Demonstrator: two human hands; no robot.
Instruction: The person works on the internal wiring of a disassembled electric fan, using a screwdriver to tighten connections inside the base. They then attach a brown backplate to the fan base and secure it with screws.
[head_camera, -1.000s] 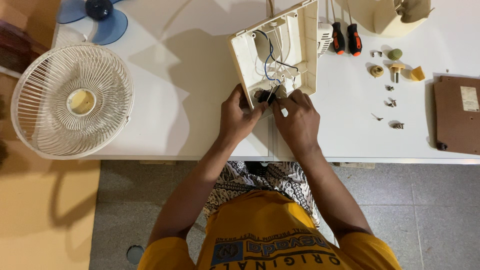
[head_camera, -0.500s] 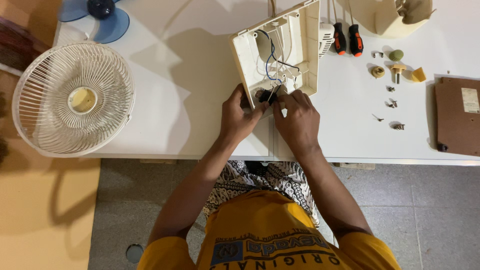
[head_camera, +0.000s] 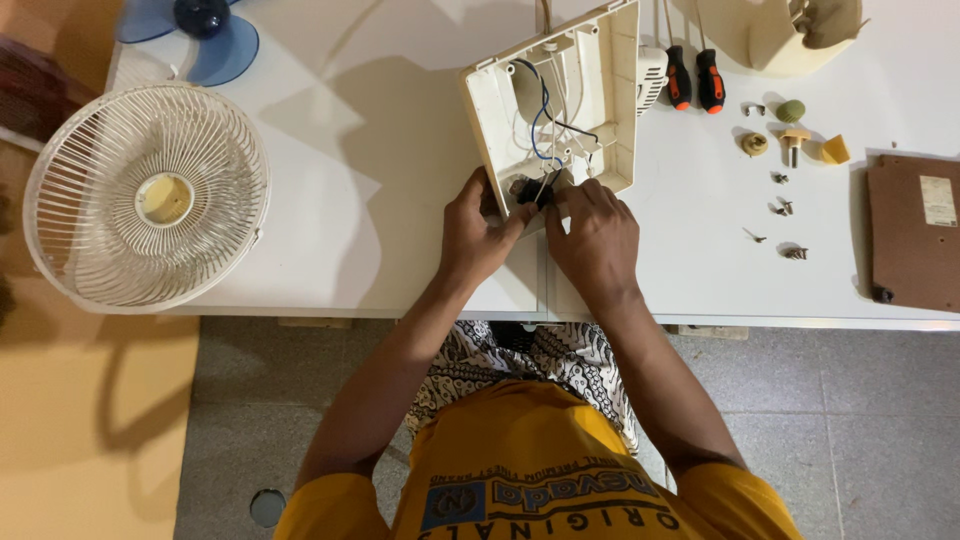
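The cream plastic base housing (head_camera: 556, 110) lies open side up on the white table (head_camera: 380, 200), near its front edge, with its cover removed. Blue, black and white wires (head_camera: 543, 115) run exposed inside the shell down to a small black component (head_camera: 530, 190) at the lower edge of the housing.

Both hands meet at this component. The left hand (head_camera: 478, 228) grips the lower left corner of the housing, thumb pressed towards the black part. The right hand (head_camera: 592, 232) has its fingers closed in on the same part from the other side. The fingers hide the contact point, so it appears to be pinched between the two hands, but this cannot be confirmed.

Disassembly is well advanced. The fan guard (head_camera: 145, 195) lies separate at the left, the blue blade (head_camera: 195, 35) above it, and a brown panel (head_camera: 915, 232) at the right. Loose screws (head_camera: 785, 205) and small fittings (head_camera: 790, 125) are set out between the housing and the panel. The wiring is not yet detached from the housing.

Two screwdrivers (head_camera: 695, 75) lie just beyond the housing, untouched. A further cream casing (head_camera: 800, 30) rests at the far right corner. The loose wires cross directly above the working point and crowd access to it.
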